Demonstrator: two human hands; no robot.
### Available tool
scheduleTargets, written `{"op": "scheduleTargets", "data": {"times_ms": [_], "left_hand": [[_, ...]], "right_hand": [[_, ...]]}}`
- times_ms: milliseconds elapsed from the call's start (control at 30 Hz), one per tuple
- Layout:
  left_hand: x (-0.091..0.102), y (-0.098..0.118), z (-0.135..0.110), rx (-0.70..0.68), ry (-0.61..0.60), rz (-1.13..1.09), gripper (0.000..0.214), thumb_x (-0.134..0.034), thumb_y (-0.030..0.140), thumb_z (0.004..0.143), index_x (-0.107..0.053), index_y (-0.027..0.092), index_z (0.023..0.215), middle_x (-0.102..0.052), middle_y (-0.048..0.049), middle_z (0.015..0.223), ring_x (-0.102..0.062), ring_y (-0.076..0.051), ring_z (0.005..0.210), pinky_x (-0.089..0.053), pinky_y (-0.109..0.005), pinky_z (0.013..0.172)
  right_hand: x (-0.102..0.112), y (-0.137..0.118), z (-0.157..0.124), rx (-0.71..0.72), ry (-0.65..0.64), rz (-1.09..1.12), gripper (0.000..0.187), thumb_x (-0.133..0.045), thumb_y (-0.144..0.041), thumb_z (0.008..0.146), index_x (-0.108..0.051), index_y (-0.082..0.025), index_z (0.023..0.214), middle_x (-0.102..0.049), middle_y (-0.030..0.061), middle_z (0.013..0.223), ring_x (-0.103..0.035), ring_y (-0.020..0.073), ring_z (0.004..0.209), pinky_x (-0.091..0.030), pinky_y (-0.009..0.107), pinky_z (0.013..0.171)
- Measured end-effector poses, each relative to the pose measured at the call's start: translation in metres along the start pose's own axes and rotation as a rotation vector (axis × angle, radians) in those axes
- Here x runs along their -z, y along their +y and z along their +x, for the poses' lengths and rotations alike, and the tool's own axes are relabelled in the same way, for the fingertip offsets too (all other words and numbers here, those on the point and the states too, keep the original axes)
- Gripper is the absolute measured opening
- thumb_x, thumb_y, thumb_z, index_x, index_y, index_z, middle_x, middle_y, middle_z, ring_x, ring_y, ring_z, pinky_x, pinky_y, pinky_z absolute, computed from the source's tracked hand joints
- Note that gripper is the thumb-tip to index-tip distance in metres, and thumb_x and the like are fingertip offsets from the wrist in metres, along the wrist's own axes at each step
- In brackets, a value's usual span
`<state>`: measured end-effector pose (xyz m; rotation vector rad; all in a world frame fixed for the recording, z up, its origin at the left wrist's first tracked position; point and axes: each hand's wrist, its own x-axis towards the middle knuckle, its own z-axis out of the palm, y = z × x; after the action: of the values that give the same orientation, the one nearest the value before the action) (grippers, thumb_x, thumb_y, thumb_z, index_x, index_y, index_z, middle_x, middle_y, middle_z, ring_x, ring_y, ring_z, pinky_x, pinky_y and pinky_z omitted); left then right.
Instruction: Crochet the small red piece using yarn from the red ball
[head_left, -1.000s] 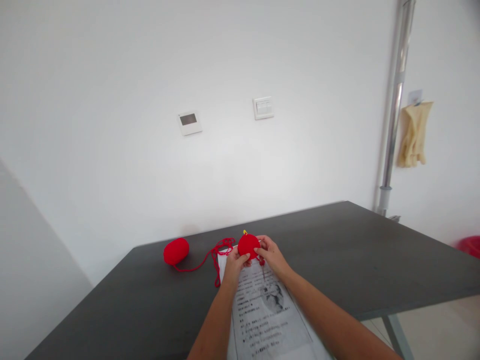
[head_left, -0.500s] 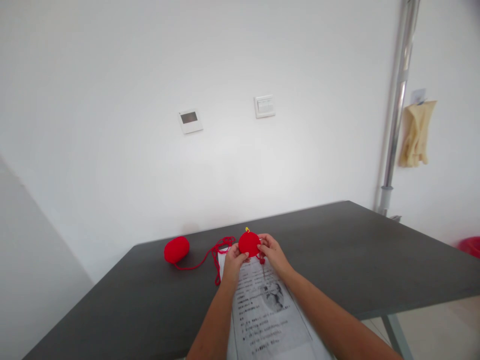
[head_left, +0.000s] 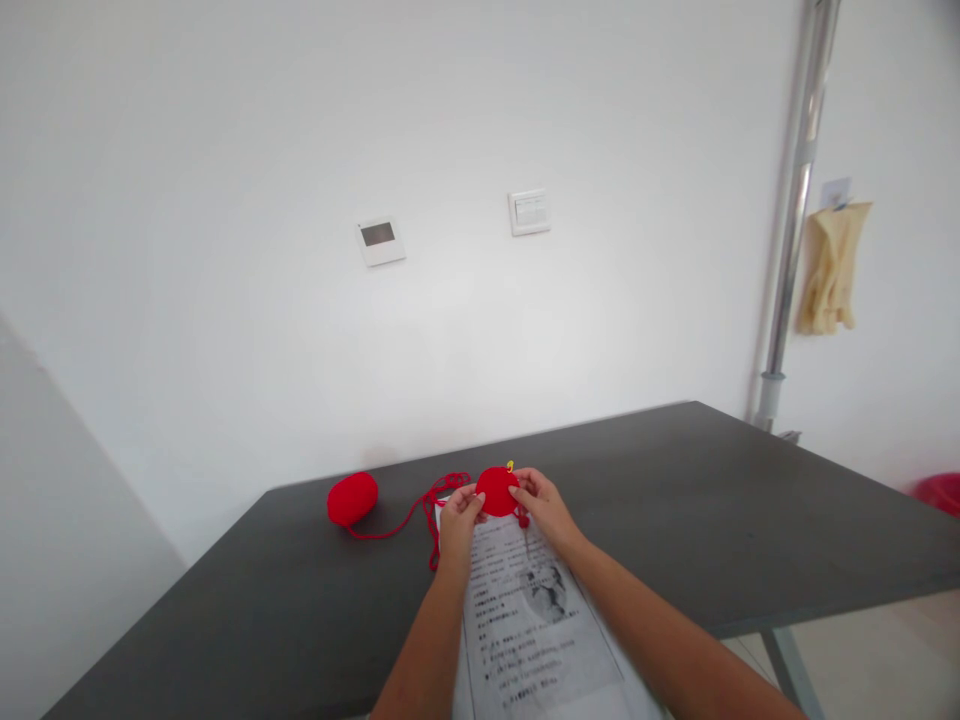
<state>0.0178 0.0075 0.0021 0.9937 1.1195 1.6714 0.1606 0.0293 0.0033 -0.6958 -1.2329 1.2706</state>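
Note:
A round, flat red crochet piece [head_left: 496, 491] is held up between my two hands. My left hand [head_left: 457, 522] pinches its left edge with thumb in front and fingers behind. On the opposite edge, my right hand [head_left: 546, 508] grips it the same way. A small yellow stitch marker [head_left: 511, 466] sticks out from the top edge, right of the middle. Just below the piece, near my right fingers, hangs a small red bunch of yarn [head_left: 523, 520]. Printed paper [head_left: 525, 640] lies beneath my hands and forearms.
A ball of red yarn [head_left: 352, 499] sits on the dark table [head_left: 225, 600] to the left. Its loose strand [head_left: 409, 517] winds toward the paper. Behind the table is a white wall with a switch [head_left: 529, 212]; yellow gloves [head_left: 834, 268] hang at the right.
The crochet piece has turned clockwise, carrying the yellow marker to the right along its top edge. My left hand has shifted slightly left and up on the rim.

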Motion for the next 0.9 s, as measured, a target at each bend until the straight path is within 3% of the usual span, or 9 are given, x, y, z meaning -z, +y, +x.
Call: {"op": "scheduleTargets", "data": {"times_ms": [400,600,900], "left_hand": [[-0.007,0.011,-0.008,0.065,-0.026,-0.117,0.034,-0.077,0.033,0.051,-0.067,0.012,0.076,-0.067,-0.0035,0.066,-0.055,-0.010,0.051,-0.043,-0.023,0.052],[-0.008,0.006,-0.008,0.083,-0.167,-0.068,0.037,-0.076,0.035,0.054,-0.070,0.011,0.081,-0.070,-0.0066,0.071,-0.062,-0.018,0.064,-0.046,-0.028,0.061],[-0.008,0.005,-0.008,0.074,-0.250,-0.025,0.035,-0.075,0.033,0.058,-0.070,0.012,0.085,-0.071,-0.0066,0.074,-0.064,-0.022,0.073,-0.048,-0.032,0.069]], "right_hand": [[0.000,0.003,0.002,-0.034,0.013,0.024,0.022,-0.061,-0.033,0.066,-0.055,-0.017,0.079,-0.057,-0.0039,0.058,-0.042,0.0073,0.042,-0.032,0.020,0.041],[-0.002,-0.002,-0.001,-0.041,-0.052,0.024,0.020,-0.064,-0.034,0.065,-0.056,-0.018,0.075,-0.054,-0.0047,0.055,-0.041,0.0071,0.042,-0.031,0.019,0.041],[-0.003,-0.002,-0.003,-0.079,-0.055,-0.052,0.028,-0.061,-0.042,0.069,-0.063,-0.015,0.076,-0.059,-0.0010,0.059,-0.044,0.0092,0.045,-0.031,0.021,0.042]]}}
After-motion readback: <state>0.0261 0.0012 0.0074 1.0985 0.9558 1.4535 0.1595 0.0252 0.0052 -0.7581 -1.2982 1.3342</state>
